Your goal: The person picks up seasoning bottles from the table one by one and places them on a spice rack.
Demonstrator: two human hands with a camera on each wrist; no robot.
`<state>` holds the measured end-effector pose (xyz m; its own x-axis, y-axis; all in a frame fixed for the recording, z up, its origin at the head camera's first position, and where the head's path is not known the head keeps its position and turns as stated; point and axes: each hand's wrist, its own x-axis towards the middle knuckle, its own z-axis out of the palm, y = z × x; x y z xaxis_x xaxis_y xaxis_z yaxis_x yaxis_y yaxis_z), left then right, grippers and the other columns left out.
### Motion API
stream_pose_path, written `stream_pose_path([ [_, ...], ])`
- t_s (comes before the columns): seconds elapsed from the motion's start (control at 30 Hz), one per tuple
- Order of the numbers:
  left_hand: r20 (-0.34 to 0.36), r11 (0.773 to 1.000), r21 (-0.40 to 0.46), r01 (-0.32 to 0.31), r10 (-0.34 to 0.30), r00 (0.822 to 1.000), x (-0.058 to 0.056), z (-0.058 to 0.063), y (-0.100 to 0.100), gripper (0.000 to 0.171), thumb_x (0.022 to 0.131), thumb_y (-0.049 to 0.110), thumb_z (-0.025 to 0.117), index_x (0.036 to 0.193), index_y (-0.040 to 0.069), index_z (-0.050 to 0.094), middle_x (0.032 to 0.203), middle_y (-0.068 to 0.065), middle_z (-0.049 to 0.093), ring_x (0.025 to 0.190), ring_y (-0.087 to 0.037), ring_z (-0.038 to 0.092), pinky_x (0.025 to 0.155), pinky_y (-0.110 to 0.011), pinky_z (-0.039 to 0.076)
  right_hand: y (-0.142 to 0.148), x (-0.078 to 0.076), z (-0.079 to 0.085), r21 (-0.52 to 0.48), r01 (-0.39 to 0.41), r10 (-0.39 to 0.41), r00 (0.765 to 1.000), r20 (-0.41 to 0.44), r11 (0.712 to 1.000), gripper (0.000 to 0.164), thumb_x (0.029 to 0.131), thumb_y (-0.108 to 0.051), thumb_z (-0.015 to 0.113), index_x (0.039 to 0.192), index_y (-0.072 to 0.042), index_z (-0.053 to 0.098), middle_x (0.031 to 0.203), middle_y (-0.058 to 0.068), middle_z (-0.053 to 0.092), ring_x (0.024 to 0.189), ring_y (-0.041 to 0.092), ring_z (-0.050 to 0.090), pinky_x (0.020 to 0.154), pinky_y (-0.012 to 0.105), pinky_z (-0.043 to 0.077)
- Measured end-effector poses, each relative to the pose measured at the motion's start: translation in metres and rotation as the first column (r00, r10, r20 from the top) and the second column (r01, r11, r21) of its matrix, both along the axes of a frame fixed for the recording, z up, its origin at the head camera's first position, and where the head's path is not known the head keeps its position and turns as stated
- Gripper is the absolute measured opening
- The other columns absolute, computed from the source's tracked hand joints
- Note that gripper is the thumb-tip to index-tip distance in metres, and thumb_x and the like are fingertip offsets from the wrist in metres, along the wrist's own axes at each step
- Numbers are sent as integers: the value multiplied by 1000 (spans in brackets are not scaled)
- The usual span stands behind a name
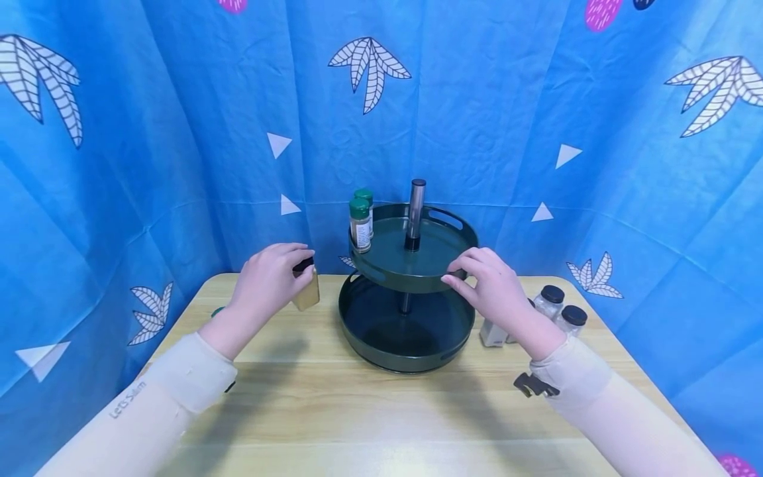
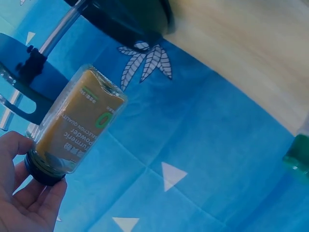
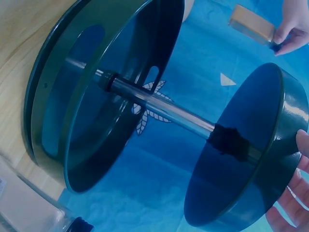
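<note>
My left hand (image 1: pixel 268 277) holds a jar of turmeric powder (image 2: pixel 79 121) by its black lid, raised above the table, left of a dark green two-tier turntable rack (image 1: pixel 411 363). In the left wrist view, the thumb and fingers circle the lid, and the label reads turmeric powder. At the upper tray (image 1: pixel 387 273), my right hand (image 1: pixel 493 285) pinches the front right rim between thumb and fingers. Two green-capped spice bottles (image 1: pixel 360 232) stand on that tray's left side. No items show on the visible floor of the lower tray.
Several black-capped jars (image 1: pixel 549 301) stand right of the rack, some partly hidden by my right forearm. A green cap (image 2: pixel 298 153) shows beside the left forearm. Blue patterned cloth (image 1: pixel 501 132) hangs behind and at both sides of the wooden table (image 1: pixel 334 424).
</note>
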<state>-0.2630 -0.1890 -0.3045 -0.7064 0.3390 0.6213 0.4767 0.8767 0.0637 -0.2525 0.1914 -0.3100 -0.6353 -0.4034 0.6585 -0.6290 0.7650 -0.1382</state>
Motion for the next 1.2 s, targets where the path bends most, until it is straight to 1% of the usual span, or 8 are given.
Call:
stream_pose_path([
  [0.2, -32, 999, 13, 34, -33, 999, 1, 9, 4, 27, 90, 19, 74, 112, 4, 76, 114, -14, 72, 103, -34, 69, 82, -49, 58, 0, 0, -1, -4, 1, -1, 1000, 6, 1000, 15, 84, -20, 83, 93, -12, 73, 93, 3, 66, 91, 24, 57, 72, 38, 52],
  [0.33, -35, 999, 21, 42, -41, 999, 2, 14, 7, 27, 90, 19, 74, 113, 4, 76, 115, -14, 72, 103, -34, 69, 82, -48, 58, 0, 1, -1, -8, -3, 3, 1000, 11, 1000, 16, 83, -20, 83, 93, -12, 73, 93, 3, 66, 91, 24, 57, 72, 38, 53],
  [0.47, -36, 998, 30, 55, -54, 998, 3, 19, 10, 28, 90, 19, 74, 114, 4, 76, 116, -14, 72, 104, -33, 68, 82, -47, 58, -1, 0, -1, -6, -5, 5, 1000, 1, 1000, 16, 83, -20, 83, 93, -12, 73, 93, 3, 66, 91, 24, 57, 72, 38, 53],
  [0.67, -64, 995, 40, 92, -90, 994, 5, 27, 14, 26, 90, 17, 74, 112, 5, 76, 115, -13, 72, 103, -32, 69, 81, -48, 58, 0, -1, -2, -1, -7, 7, 1000, -14, 1000, 16, 83, -19, 83, 93, -12, 72, 92, 3, 66, 91, 24, 57, 71, 39, 53],
  [0.93, -82, 994, 52, 100, -96, 992, 6, 38, 20, 26, 89, 19, 75, 112, 7, 77, 114, -12, 73, 104, -31, 69, 82, -45, 58, 0, 0, 0, -9, -12, 12, 1000, -18, 1000, 16, 83, -19, 83, 93, -11, 73, 92, 4, 66, 91, 24, 57, 72, 39, 53],
  [1.2, -79, 988, 97, 122, -115, 990, 7, 48, 26, 26, 90, 19, 74, 113, 7, 77, 114, -10, 73, 101, -29, 70, 80, -42, 59, -1, 0, 0, -1, 3, -3, 1000, 1, 1000, 16, 83, -19, 83, 93, -11, 73, 93, 4, 66, 92, 24, 57, 73, 39, 53],
])
